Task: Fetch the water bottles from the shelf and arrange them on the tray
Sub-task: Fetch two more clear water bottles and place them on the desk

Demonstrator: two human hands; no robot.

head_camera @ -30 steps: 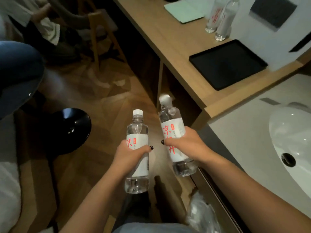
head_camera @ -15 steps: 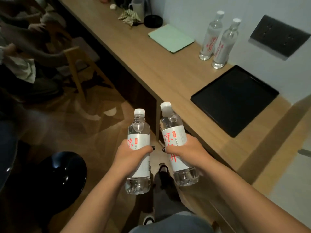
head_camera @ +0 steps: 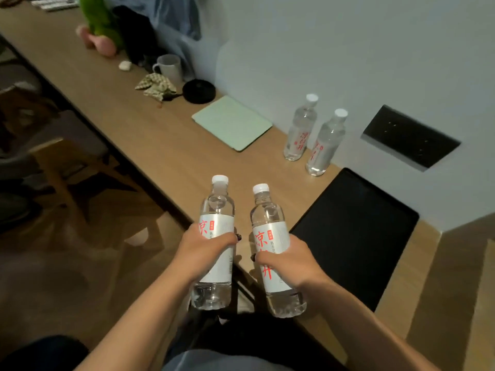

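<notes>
My left hand [head_camera: 199,251] grips a clear water bottle [head_camera: 215,212] with a white label and red characters, held upright at the counter's front edge. My right hand [head_camera: 290,262] grips a second, similar bottle [head_camera: 267,218], tilted slightly left. Both bottles hang in the air, just left of the black tray [head_camera: 356,236], which lies flat on the wooden counter [head_camera: 166,145]. Two more bottles stand on the counter beyond the tray by the wall: the left one [head_camera: 300,132] and the right one [head_camera: 325,145].
A pale green pad [head_camera: 231,123], a black round disc [head_camera: 198,91], a crumpled cloth [head_camera: 156,85] and a white mug [head_camera: 168,68] lie further along the counter. A dark socket panel [head_camera: 409,137] sits on the wall. A wooden chair [head_camera: 61,167] stands at left.
The view has swung up and along the counter, bringing the tray and counter nearer. Both hands have carried their bottles up to the counter's edge beside the tray.
</notes>
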